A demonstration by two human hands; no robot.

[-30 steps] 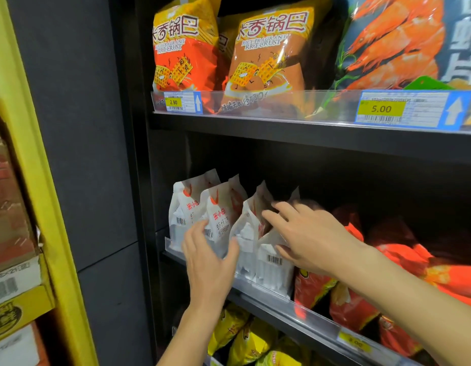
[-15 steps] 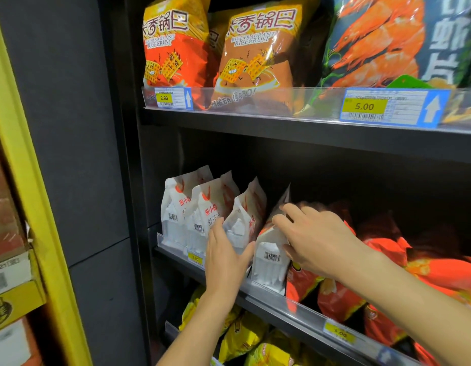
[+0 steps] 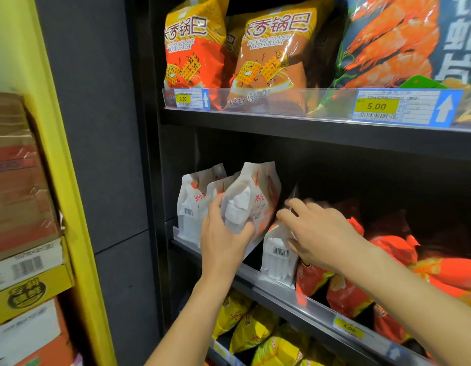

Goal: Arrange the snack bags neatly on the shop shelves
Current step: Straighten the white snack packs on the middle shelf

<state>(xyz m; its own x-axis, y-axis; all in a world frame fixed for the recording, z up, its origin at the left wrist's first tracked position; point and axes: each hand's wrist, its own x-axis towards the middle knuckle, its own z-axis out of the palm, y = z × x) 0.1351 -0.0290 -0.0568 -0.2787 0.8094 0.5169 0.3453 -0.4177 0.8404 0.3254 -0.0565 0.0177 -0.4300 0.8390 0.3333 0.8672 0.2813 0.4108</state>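
Several white snack bags with orange print stand at the left end of the middle shelf (image 3: 282, 289). My left hand (image 3: 224, 239) grips one white bag (image 3: 251, 196) from below and holds it lifted and tilted above the shelf rail. Behind it stand two more white bags (image 3: 189, 207). My right hand (image 3: 321, 233) rests on another white bag (image 3: 279, 254) that stands at the rail, fingers curled over its top edge. Red snack bags (image 3: 387, 249) lie to the right of it, under my right forearm.
The top shelf holds orange rice-crust bags (image 3: 271, 56) and a large shrimp-chip bag (image 3: 403, 40) behind a clear rail with price tags (image 3: 403, 108). Yellow bags (image 3: 263, 334) fill the shelf below. A yellow frame (image 3: 57, 154) and stacked cartons (image 3: 20, 207) stand at left.
My left hand has taken hold of a white bag and raised it off the shelf, tilting it. My right hand stays on the neighbouring white bag. The camera moved closer.
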